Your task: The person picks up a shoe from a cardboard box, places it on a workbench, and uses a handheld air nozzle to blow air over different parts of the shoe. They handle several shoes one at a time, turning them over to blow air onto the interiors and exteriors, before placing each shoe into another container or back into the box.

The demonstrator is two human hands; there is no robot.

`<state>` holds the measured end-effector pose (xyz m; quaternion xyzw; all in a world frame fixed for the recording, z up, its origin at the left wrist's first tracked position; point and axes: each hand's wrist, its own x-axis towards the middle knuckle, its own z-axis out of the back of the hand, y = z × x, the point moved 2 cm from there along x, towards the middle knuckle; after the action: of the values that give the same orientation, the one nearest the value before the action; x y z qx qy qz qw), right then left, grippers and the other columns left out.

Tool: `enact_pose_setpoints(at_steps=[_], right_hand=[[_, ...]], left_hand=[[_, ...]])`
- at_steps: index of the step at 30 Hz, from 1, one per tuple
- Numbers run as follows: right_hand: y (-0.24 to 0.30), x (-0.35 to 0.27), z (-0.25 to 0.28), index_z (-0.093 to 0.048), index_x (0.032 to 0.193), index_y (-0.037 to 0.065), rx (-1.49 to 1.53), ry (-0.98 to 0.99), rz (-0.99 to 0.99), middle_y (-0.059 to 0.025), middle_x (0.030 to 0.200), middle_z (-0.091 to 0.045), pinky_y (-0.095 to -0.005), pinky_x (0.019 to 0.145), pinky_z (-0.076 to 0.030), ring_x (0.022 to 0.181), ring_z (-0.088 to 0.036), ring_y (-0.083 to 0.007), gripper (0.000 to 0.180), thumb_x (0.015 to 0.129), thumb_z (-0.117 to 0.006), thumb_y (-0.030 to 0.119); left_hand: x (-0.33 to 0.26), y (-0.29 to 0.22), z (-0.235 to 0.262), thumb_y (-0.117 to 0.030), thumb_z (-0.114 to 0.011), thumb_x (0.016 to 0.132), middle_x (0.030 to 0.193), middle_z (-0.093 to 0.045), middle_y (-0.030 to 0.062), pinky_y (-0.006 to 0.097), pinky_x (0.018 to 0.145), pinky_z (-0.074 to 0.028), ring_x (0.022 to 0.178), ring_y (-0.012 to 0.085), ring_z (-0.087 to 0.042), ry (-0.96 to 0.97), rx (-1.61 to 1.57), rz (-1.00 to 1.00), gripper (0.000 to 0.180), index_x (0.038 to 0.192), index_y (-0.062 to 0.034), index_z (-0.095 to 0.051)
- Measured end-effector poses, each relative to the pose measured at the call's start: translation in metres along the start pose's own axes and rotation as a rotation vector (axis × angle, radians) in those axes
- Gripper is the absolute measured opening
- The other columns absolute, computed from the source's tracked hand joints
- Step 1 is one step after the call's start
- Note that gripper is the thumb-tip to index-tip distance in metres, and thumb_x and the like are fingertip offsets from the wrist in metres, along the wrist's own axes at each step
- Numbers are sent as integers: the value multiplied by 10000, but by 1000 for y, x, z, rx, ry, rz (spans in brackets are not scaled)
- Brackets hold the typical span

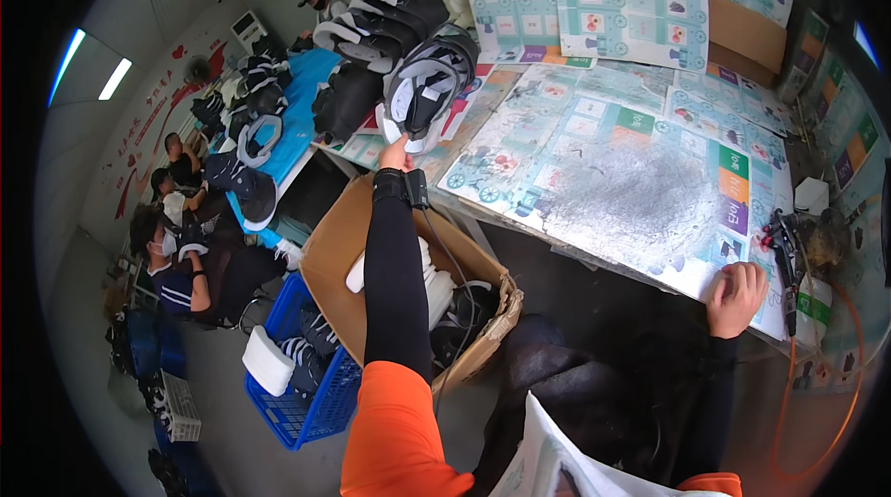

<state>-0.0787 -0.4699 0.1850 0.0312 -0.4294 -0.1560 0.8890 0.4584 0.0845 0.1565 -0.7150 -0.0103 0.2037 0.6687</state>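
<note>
The grey-and-white shoe (429, 93) lies at the far left end of the desk (483, 118), its near end at the fingertips of the left grip (396, 154). The shoe is just beyond this grip and slightly to its right. Its long axis runs from near left to far right, with its opening facing up and toward the near side; which end is the toe cannot be told. The left grip touches the pale near end, but part of it is hidden, so whether it is clenched there cannot be told.

The right grip (738, 299) is released, fingers loosely bent on the desk's near right edge, well apart from the shoe. A black tool (789, 284) lies just to its right.

Dark shoes (348, 100) sit just left of the grey-and-white shoe. Below the left forearm stands an open carton (339, 228), near a blue basket (316, 413).
</note>
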Motion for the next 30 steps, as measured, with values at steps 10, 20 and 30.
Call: enact_pose_setpoints(at_steps=[10, 20, 30], right_hand=[[-4, -1, 13, -611, 894, 49, 39, -56, -12, -128, 995, -613, -475, 969, -411, 1064, -563, -358, 144, 752, -601, 33], [150, 43, 38, -404, 1521, 28, 1650, 450, -333, -158, 1504, -470, -381, 997, -515, 1247, -585, -246, 553, 1010, -578, 145], [193, 10, 16, -523, 1439, -1, 1207, 542, -35, -211, 1369, -621, -362, 1119, -420, 1349, -577, -321, 621, 836, -496, -150]], left_hand=[[-155, -21, -14, -157, -608, 1058, 1140, -670, 67, 309, 777, -560, 933, 192, -655, 329, -476, -389, 200, 1237, -71, -582], [-432, 73, 47, -210, -522, 1109, 1217, -666, 31, 256, 732, -537, 928, 108, -665, 473, -505, -387, 339, 1414, -62, -518], [-508, 143, 130, -312, -906, 815, 1475, -536, 129, 395, 1149, -406, 1351, 249, -543, 741, 53, -250, 1019, 1583, -9, -309]])
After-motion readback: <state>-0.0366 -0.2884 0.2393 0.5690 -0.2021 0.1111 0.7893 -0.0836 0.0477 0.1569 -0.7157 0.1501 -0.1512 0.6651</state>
